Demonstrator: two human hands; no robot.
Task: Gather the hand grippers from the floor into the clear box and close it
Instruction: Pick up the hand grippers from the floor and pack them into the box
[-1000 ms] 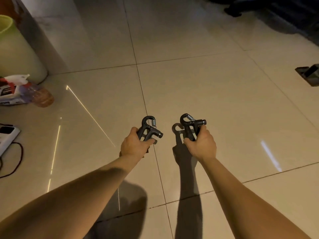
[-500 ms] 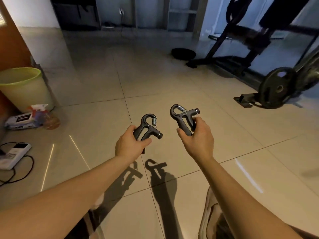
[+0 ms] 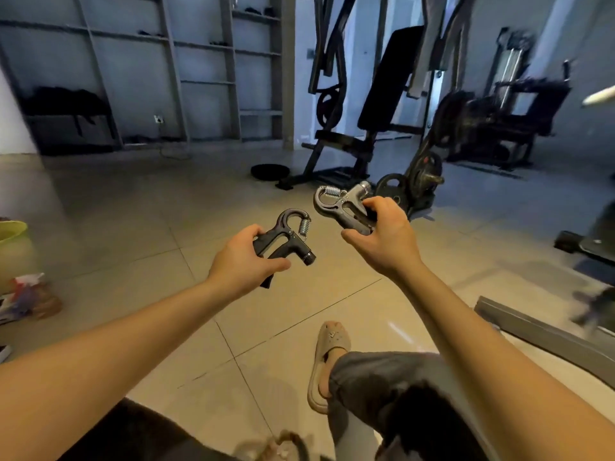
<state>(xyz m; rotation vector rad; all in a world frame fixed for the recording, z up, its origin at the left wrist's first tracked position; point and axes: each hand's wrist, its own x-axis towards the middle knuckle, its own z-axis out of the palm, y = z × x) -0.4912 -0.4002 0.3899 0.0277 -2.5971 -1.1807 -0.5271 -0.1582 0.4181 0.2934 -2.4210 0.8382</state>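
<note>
Change: one second back we look straight down at bare tile with both hands low. Now our view has swung up to the whole room, and the hands ride higher and a bit further apart. Grips are unchanged from the earlier frames.

Left hand [image 3: 244, 257], just below frame centre toward 7 o'clock, is clenched round the handles of the dark hand gripper [image 3: 289, 237]. Its spring end points up toward 12. Right hand [image 3: 382, 234], at 3 o'clock of the left, is clenched round the grey hand gripper [image 3: 339, 207], spring end tilted to 11. The two grippers are near each other, not touching, and both are off the floor [image 3: 133, 227].

Our read for the task: pickup of these two is done and we are in the carry stage. The clear box is not in view anywhere, so drop-off and lid closing are not started. We judge the head sweep to be a search for the box.

Counts:
- hand grippers: two, one per hand, none visible lying on the tile
- hands: two
- clear boxes: zero in view
- green bin [image 3: 10, 241]: one, at 9 o'clock, cut by the frame edge
- weight bench [image 3: 382, 94]: one, at 12 to 1 o'clock
- weight plates [image 3: 426, 168]: at least two, behind the right hand; exact count unclear
- slipper [image 3: 327, 361]: one, at 6 o'clock, on a foot

Clutter under the bin is too blurred to count.
</note>
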